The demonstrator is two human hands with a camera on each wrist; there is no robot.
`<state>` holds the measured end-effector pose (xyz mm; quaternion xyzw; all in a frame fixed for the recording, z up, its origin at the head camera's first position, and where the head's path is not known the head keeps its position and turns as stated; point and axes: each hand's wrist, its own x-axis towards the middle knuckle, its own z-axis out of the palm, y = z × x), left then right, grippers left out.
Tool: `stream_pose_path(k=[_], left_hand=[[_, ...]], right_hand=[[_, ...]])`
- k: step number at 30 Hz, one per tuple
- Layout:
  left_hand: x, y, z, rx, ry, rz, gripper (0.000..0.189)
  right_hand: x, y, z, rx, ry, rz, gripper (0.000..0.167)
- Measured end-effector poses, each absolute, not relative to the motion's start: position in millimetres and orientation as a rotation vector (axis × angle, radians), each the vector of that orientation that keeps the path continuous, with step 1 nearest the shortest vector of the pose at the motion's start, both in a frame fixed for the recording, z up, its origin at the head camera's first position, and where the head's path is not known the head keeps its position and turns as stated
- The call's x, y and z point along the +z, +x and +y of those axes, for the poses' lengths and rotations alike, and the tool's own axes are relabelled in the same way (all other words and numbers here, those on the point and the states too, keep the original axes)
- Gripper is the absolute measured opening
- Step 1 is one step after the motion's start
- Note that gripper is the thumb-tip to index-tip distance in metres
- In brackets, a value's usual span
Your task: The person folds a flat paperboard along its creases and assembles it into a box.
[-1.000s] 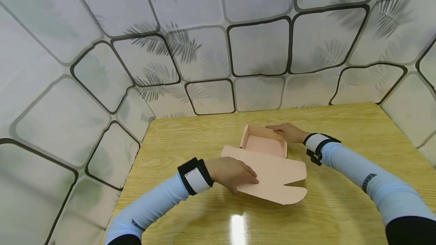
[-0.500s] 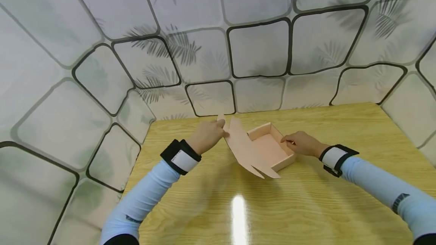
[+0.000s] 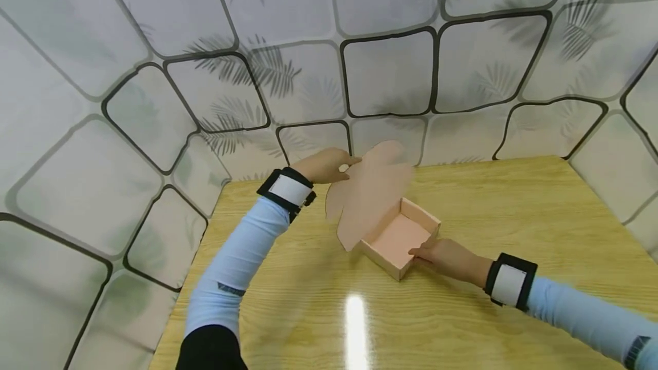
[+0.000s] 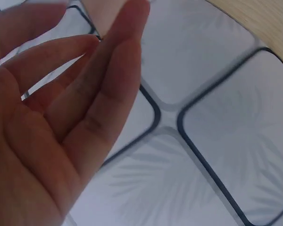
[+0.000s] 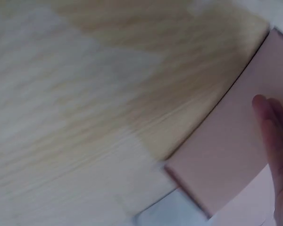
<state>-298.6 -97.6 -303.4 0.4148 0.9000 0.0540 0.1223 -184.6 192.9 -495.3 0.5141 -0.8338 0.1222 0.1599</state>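
Note:
A shallow pink-brown cardboard box (image 3: 398,238) sits on the table with its inside bare. Its lid (image 3: 372,193), with rounded side flaps, is raised at the far left side of the tray part. At the lid's far left edge my left hand (image 3: 325,165) pinches the cardboard between thumb and fingers. In the left wrist view a corner of the lid (image 4: 106,14) shows beyond the fingers. My right hand (image 3: 449,257) grips the box's near right wall, thumb over the rim. The right wrist view shows its fingers (image 5: 271,127) lying along the outer wall (image 5: 226,146).
A yellow wood-grain table (image 3: 488,204) lies under the box. Behind and to the left stands a pale curtain (image 3: 390,73) with dark outlines and leaf prints; the raised lid overlaps it in the head view. A bright reflection marks the table's near part.
The box has turned clockwise as seen from above; its lid swung from the near side, past the left, to the far left. My left hand moved away from me, my right hand nearer.

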Motion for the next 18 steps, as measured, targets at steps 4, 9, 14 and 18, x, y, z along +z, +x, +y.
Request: stream_pose_path(k=[4,9,14,18], left_hand=[[-303,-299,-81,0.073,1.204,2.684,0.06],[-313,-304,-67,-0.095,1.145,2.846,0.059],[-332,-313,-63,-0.139,1.122,2.966,0.056],[-342,-317,-67,-0.084,1.122,3.019,0.053]], right_hand=[[-490,-172,165,0.236,1.416,-2.446,0.021],[-484,-170,132,0.231,1.352,-2.554,0.009],[-488,-173,110,0.415,1.312,-2.555,0.002],[-487,-175,110,0.556,1.304,-2.618,0.007]])
